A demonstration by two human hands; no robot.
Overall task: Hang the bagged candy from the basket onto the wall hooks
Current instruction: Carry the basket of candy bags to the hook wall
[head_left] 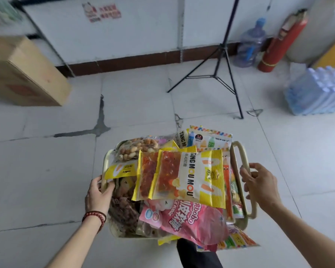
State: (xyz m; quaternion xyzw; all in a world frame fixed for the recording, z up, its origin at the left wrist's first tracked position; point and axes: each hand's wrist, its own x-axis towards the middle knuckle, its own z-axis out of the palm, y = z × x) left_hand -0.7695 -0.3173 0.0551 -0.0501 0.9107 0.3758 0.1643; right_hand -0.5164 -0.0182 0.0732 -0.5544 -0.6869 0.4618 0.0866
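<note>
**A:** Quick, where's the candy?

**B:** All of it is piled in the beige plastic basket (114, 229) between our hands. Left hand (100, 192) curls round the left loop handle (105, 165), and right hand (259, 182) curls round the right loop handle (237, 157). Both hold the basket, so neither is free. We can't tell if it's lifted or resting on the grey tiled floor (46, 171). There are no wall hooks in view.

**A:** Handling?

**B:** We judge the bags light, soft and slick, likely to slide off each other. The top one is the yellow-and-white gummy bag (191, 176), midway between our hands. We'd pinch it by the flat sealed edge, not the filled belly. We can't make out a hang hole.

**A:** Counts?

**B:**
- One basket, two handles, two hands.
- Two yellow gummy bags on top; the second yellow gummy bag (145, 175) sits toward our left hand.
- One pink puffed bag (191, 219), nearer us than both hands.
- One clear peanut bag (137, 148), beyond our left hand.
- One dark nut bag (124, 213), beside our left wrist.
- Crayon-print bags (211, 142) beyond and beside our right hand, at least two.
- More are buried, so we can't give a total.

**A:** Next?

**B:** One hand has to let go before anything gets hung.
</note>
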